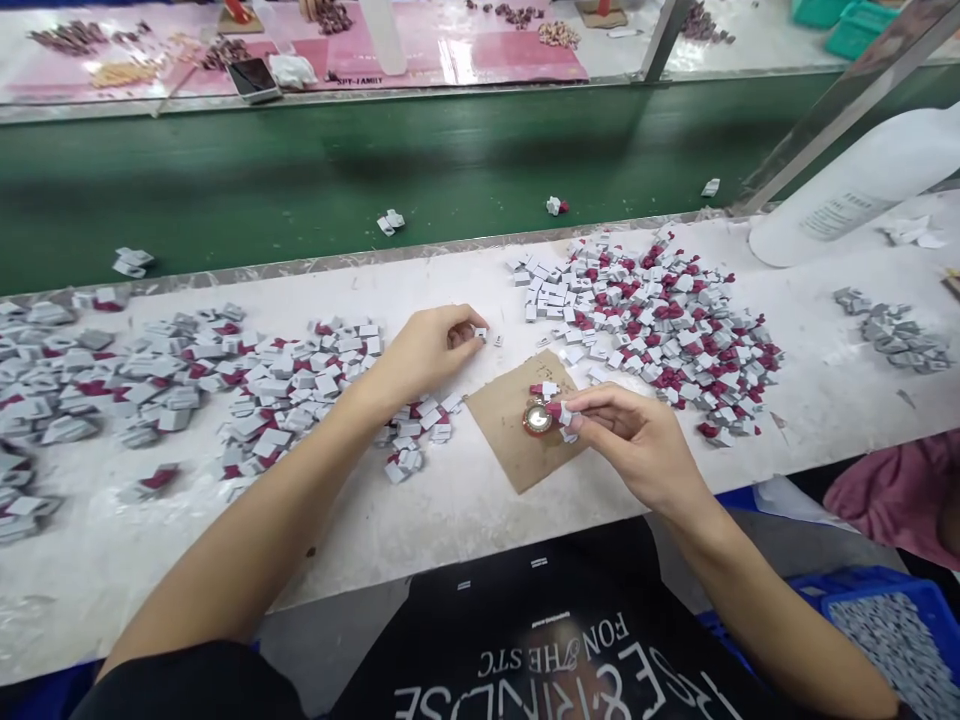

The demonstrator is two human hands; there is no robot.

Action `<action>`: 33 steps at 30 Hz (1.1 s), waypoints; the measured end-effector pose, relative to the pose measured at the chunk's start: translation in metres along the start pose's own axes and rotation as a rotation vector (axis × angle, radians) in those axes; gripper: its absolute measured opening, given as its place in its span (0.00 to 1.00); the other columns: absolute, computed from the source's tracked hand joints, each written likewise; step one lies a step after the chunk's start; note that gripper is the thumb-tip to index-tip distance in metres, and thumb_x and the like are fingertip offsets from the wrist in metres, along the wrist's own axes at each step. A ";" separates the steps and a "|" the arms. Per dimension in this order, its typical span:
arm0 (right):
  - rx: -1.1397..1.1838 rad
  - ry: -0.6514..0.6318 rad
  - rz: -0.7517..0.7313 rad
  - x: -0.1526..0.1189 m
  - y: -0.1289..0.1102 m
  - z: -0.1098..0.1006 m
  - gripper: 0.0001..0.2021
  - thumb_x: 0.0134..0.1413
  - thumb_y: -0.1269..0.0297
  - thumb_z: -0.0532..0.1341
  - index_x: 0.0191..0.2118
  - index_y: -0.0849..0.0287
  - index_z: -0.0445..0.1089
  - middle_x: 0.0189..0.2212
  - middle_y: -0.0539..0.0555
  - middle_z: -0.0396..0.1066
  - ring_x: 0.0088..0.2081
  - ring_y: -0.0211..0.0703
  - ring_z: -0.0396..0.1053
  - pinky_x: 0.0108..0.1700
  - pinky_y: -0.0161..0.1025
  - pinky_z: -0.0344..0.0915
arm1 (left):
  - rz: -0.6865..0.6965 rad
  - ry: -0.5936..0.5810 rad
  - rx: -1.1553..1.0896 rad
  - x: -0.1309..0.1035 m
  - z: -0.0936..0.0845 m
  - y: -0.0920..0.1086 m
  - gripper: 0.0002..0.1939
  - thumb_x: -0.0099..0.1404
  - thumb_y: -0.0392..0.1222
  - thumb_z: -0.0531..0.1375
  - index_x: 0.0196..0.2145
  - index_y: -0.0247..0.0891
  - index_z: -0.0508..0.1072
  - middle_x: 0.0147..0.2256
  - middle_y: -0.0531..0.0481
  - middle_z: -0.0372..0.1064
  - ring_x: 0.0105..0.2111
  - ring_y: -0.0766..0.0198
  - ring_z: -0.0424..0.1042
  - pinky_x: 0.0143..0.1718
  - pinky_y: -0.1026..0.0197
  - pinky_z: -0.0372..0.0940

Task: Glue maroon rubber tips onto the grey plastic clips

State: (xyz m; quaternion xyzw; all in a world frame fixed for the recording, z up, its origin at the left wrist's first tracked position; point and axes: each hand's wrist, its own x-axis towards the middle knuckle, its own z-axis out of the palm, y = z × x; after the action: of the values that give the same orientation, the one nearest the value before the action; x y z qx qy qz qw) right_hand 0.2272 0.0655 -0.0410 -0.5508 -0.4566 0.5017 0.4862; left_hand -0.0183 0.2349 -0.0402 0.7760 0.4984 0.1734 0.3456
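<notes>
My right hand pinches a small white and dark-red plastic piece between thumb and fingertips. It is held at the edge of a small round metal-rimmed dish, which sits on a square of brown cardboard. Another white and dark-red piece lies just behind the dish. Over the table to the left, my left hand has its thumb and forefinger closed on a small white plastic piece. Beside those fingertips a similar tiny white piece lies on the tabletop.
A large heap of white and dark-red pieces spreads at the right, with more heaps at the left. Beyond the table edge runs a green belt carrying several pieces. A white bottle leans near a metal post. A blue bin stands below right.
</notes>
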 end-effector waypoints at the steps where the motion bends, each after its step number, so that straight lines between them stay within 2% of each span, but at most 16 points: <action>1: -0.030 0.003 -0.026 -0.002 -0.001 0.001 0.04 0.64 0.58 0.76 0.43 0.48 0.86 0.46 0.55 0.87 0.48 0.53 0.86 0.52 0.51 0.86 | 0.024 0.014 0.011 0.001 0.001 -0.002 0.08 0.67 0.40 0.66 0.43 0.43 0.83 0.36 0.47 0.80 0.37 0.53 0.77 0.41 0.54 0.70; 3: -0.118 0.011 -0.094 -0.005 -0.004 0.002 0.02 0.67 0.60 0.74 0.43 0.46 0.86 0.45 0.55 0.87 0.48 0.54 0.85 0.50 0.53 0.85 | 0.074 0.049 0.036 0.003 0.003 -0.006 0.06 0.67 0.42 0.68 0.41 0.42 0.82 0.39 0.45 0.80 0.39 0.52 0.78 0.45 0.53 0.71; 6: -0.265 0.027 -0.189 -0.007 -0.009 0.006 0.05 0.69 0.63 0.72 0.44 0.43 0.87 0.43 0.54 0.87 0.47 0.56 0.84 0.49 0.55 0.84 | 0.109 0.070 0.016 0.003 0.006 -0.006 0.07 0.66 0.44 0.70 0.40 0.42 0.79 0.44 0.44 0.81 0.40 0.53 0.78 0.45 0.52 0.72; 10: -0.343 0.024 -0.221 -0.006 -0.013 0.010 0.08 0.69 0.66 0.70 0.44 0.43 0.87 0.42 0.54 0.87 0.44 0.54 0.84 0.43 0.52 0.82 | 0.103 0.066 -0.155 -0.001 0.007 0.002 0.10 0.66 0.45 0.70 0.43 0.42 0.78 0.38 0.47 0.81 0.36 0.57 0.78 0.42 0.55 0.74; 15: -0.355 -0.004 -0.205 -0.003 -0.016 0.010 0.08 0.69 0.67 0.69 0.44 0.45 0.86 0.43 0.55 0.87 0.45 0.55 0.84 0.41 0.51 0.81 | 0.090 0.097 -0.355 -0.005 0.007 0.013 0.13 0.62 0.45 0.74 0.41 0.40 0.81 0.42 0.45 0.81 0.39 0.57 0.80 0.48 0.53 0.77; 19: -0.371 -0.018 -0.173 -0.002 -0.015 0.009 0.07 0.70 0.64 0.69 0.44 0.45 0.87 0.44 0.55 0.87 0.46 0.57 0.84 0.42 0.52 0.81 | 0.029 0.085 -0.479 -0.009 0.007 0.019 0.16 0.59 0.45 0.76 0.44 0.40 0.85 0.47 0.42 0.83 0.44 0.54 0.81 0.53 0.50 0.79; 24: -0.377 -0.039 -0.182 -0.001 -0.015 0.009 0.08 0.70 0.66 0.69 0.44 0.45 0.86 0.45 0.55 0.87 0.47 0.58 0.85 0.42 0.53 0.82 | -0.031 0.019 -0.533 -0.013 0.010 0.023 0.16 0.59 0.46 0.76 0.45 0.40 0.85 0.43 0.43 0.83 0.44 0.53 0.82 0.52 0.50 0.79; 28: -0.359 -0.065 -0.191 -0.001 -0.020 0.011 0.09 0.69 0.67 0.68 0.43 0.45 0.86 0.44 0.54 0.87 0.47 0.57 0.85 0.46 0.54 0.82 | -0.025 -0.011 -0.563 -0.015 0.010 0.029 0.15 0.61 0.45 0.75 0.45 0.40 0.85 0.43 0.43 0.83 0.44 0.54 0.82 0.52 0.51 0.78; 33: -0.149 0.091 -0.180 0.008 -0.025 0.008 0.03 0.67 0.61 0.72 0.43 0.45 0.86 0.43 0.55 0.86 0.46 0.55 0.84 0.48 0.54 0.84 | -0.039 -0.043 -0.632 -0.020 0.010 0.045 0.13 0.62 0.45 0.75 0.44 0.42 0.85 0.44 0.44 0.84 0.44 0.54 0.82 0.49 0.53 0.78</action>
State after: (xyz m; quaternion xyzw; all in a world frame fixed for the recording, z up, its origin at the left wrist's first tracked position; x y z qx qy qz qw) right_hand 0.2198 0.0763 -0.0176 -0.5644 -0.5177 0.3953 0.5071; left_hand 0.0080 0.2019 -0.0138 0.6238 0.4273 0.2968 0.5833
